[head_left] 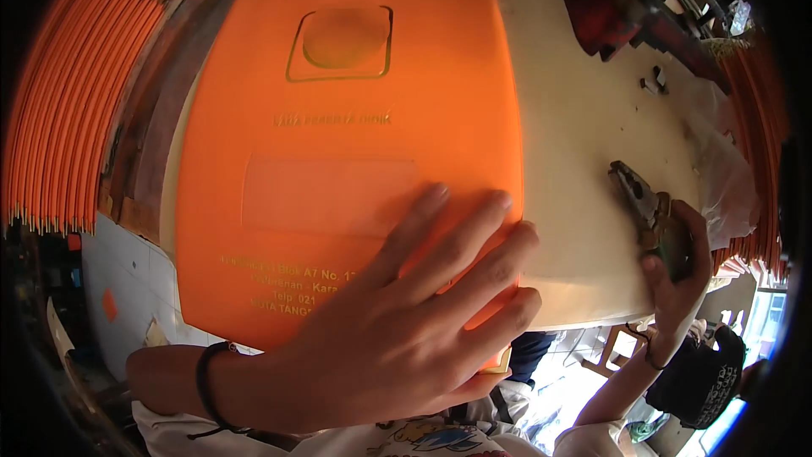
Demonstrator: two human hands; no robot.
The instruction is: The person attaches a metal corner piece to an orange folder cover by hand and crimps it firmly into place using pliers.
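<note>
A large orange folder cover (338, 135) with gold printing, a framed emblem and a rectangular window lies in the middle. My left hand (414, 313) rests on its lower right part, palm down, fingers spread toward the right edge. Its thumb is near the lower edge, beside a gold-coloured metal corner (502, 361). At the right, my right hand (681, 279) is closed around the handles of a pair of pliers (640, 195). The jaws point up and left, apart from the folder cover. Fingers partly hide the handles.
A pale work surface (584, 127) lies under the cover. Stacked orange covers (76, 93) stand at the left, with another stack (761, 144) at the right. Dark red machinery (600, 8) overhangs the back. Clear plastic (715, 144) and small dark bits (654, 80) are at the right.
</note>
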